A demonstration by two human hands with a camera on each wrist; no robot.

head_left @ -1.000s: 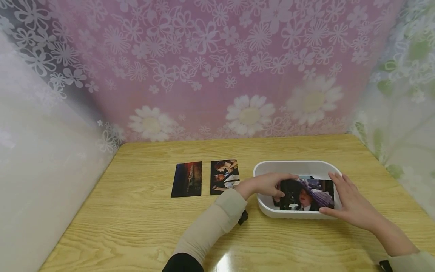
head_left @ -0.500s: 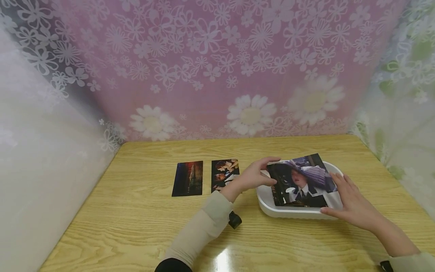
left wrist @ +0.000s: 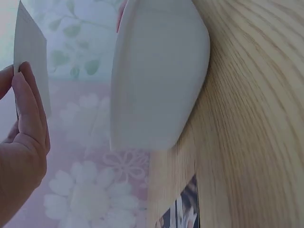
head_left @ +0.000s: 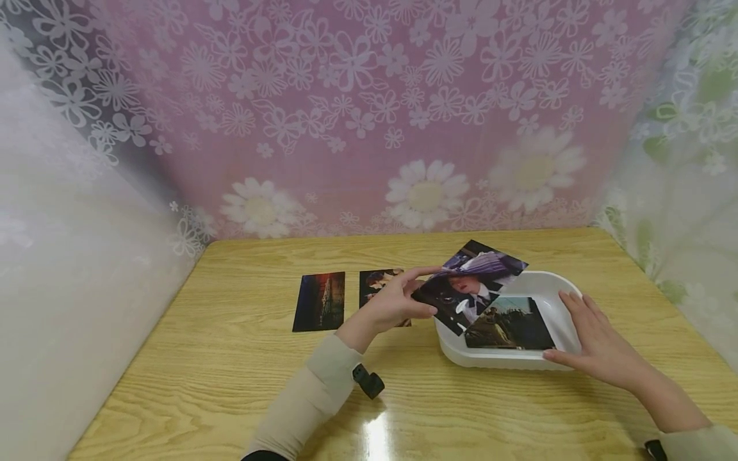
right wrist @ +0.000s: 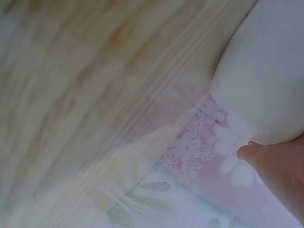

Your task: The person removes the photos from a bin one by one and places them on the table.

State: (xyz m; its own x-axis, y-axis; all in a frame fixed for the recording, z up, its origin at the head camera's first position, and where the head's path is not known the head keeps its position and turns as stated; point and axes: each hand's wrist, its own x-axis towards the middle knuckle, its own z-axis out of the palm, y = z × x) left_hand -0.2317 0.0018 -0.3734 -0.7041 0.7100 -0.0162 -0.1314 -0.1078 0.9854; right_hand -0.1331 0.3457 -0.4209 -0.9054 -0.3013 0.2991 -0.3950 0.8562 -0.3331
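A photo print [head_left: 473, 282] of a figure in a wide purple hat is pinched at its left corner by my left hand [head_left: 386, 307], tilted above the left part of a white plastic box [head_left: 455, 355]. In the left wrist view this print's pale back [left wrist: 40, 71] shows between thumb and fingers. My right hand [head_left: 599, 339] holds the box's right end, thumb at the front rim and fingertips over the right rim. Inside the box lies another photo [head_left: 510, 323], dark with a bluish top; whether more lie beneath cannot be told.
Left of the box, two photos lie apart on the wooden table [head_left: 202, 371]: a dark red-blue ship photo [head_left: 319, 301] and a photo of two people [head_left: 375, 285], partly covered by my left hand. Flowered fabric [head_left: 369, 128] stands around the table's back and sides.
My left hand has lifted the purple-hat photo out of the box and drawn it left, turning it askew. Another photo in the box has come into view. The right hand stays put.
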